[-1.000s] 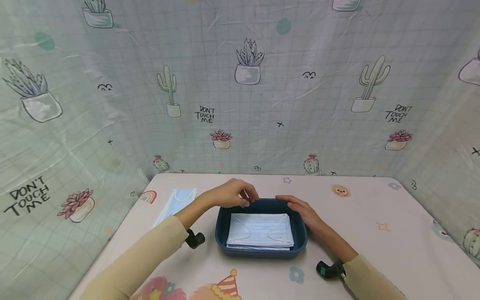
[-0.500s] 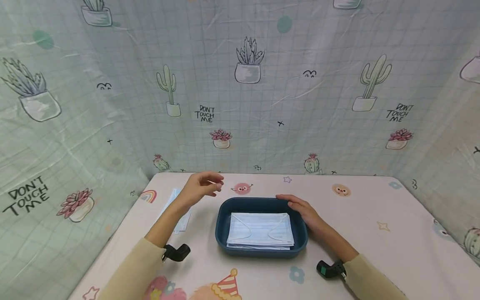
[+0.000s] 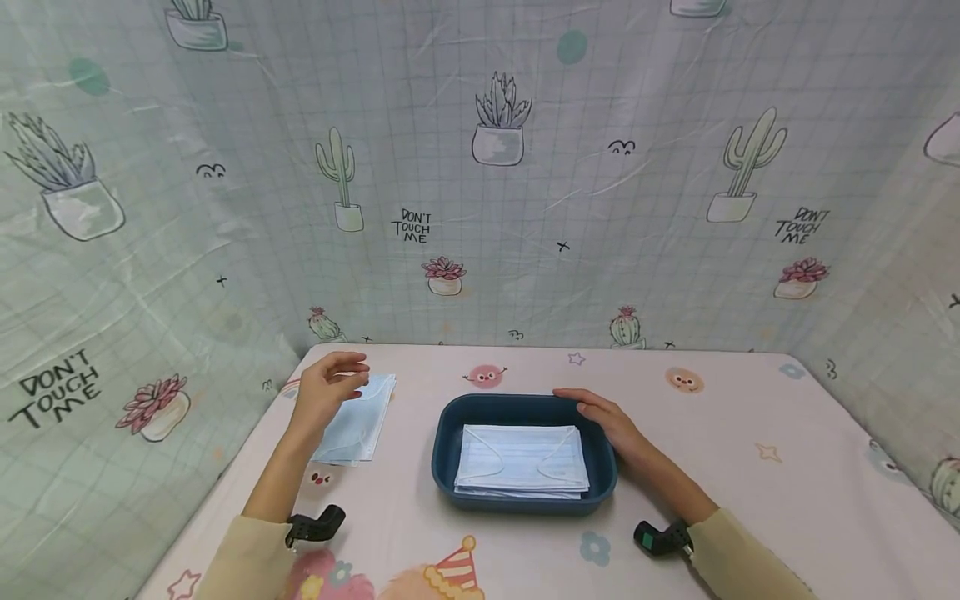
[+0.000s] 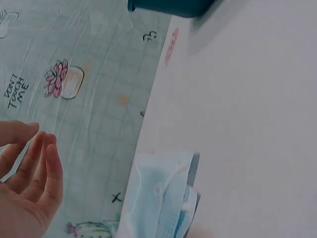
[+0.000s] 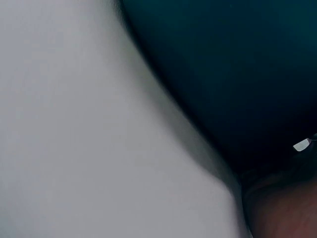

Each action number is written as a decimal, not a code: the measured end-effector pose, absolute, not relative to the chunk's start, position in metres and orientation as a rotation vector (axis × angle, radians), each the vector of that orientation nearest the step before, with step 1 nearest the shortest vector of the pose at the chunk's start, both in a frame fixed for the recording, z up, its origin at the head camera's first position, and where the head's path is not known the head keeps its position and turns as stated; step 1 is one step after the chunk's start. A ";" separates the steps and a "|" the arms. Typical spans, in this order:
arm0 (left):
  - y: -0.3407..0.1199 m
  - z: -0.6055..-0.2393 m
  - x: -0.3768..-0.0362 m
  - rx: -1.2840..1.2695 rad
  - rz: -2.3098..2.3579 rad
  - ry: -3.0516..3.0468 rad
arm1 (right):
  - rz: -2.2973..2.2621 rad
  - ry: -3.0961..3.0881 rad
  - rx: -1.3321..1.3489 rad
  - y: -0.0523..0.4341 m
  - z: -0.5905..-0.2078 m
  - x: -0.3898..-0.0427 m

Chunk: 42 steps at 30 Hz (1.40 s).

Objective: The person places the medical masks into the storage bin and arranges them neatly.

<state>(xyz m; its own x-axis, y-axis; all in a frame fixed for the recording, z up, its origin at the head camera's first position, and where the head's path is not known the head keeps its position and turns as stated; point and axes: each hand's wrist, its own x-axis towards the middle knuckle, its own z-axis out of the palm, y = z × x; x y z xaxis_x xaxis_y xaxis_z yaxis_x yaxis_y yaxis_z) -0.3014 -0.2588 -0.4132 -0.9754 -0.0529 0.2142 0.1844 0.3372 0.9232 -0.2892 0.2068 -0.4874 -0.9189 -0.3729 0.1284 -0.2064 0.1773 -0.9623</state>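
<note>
My left hand (image 3: 322,400) hovers over the left side of the table, fingers bent loosely and nothing between them. Beneath and beside it lie light-blue face masks (image 3: 363,429), overlapping; the left wrist view shows the hand (image 4: 32,186) apart from those masks (image 4: 158,193). A dark blue rectangular bin (image 3: 442,429) stands mid-table with a stack of pleated face masks (image 3: 521,458) lying flat inside. My right hand (image 3: 611,421) rests on the bin's far right corner, fingers extended along the rim. Close up, the right wrist view shows the bin's outer wall (image 5: 223,74).
The pale table (image 3: 712,467) carries printed cartoon figures. Behind it and at both sides hangs a curtain (image 3: 555,283) with cactus drawings. A black wrist camera (image 3: 318,525) sits on the left forearm, another (image 3: 660,540) on the right.
My left hand has moved left from above the bin's far left corner to over the masks on the table. The right hand, bin and its stack stay put.
</note>
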 end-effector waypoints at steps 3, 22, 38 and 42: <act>-0.274 -0.416 -0.301 -0.016 -1.584 -2.441 | -1.847 2.297 -0.583 0.207 -0.489 -0.289; -0.310 -0.448 -0.306 0.162 -1.021 -2.780 | -1.849 2.300 -0.570 0.205 -0.486 -0.290; -0.305 -0.454 -0.306 0.224 -0.936 -2.892 | -1.846 2.284 -0.578 0.208 -0.487 -0.289; -0.306 -0.454 -0.306 0.246 -0.945 -2.882 | -1.855 2.267 -0.569 0.208 -0.489 -0.290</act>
